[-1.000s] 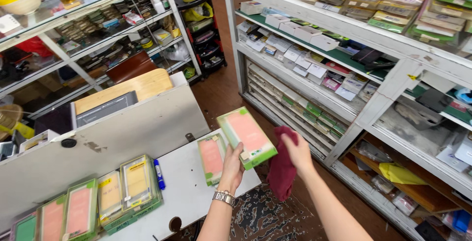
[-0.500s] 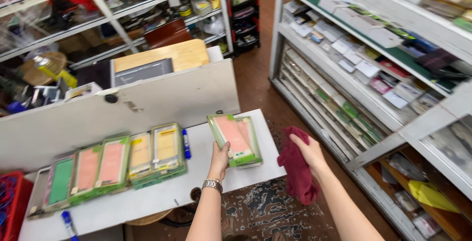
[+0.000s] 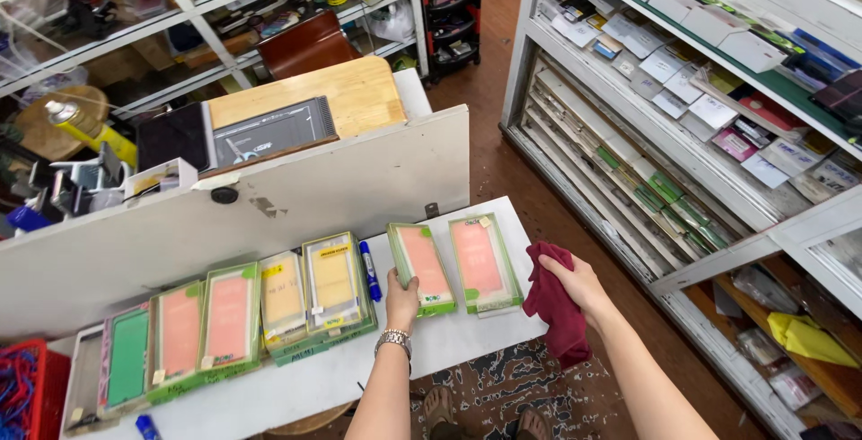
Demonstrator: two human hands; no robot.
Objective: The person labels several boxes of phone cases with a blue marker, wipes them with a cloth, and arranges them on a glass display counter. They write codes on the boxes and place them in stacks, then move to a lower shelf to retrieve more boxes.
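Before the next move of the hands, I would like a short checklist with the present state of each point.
1. Left hand has a grip on the green-edged pink package: ok, fingers at its lower edge.
2. That package lies flat on the white table: cannot tell, the hand hides its lower end.
3. Right hand holds the dark red cloth: ok, the cloth hangs from the hand beside the table edge.
4. Neighbouring pink package is free of both hands: ok, it lies flat, apart from the held one.
5. Blue marker is clear of the held package: ok, a gap shows between them.
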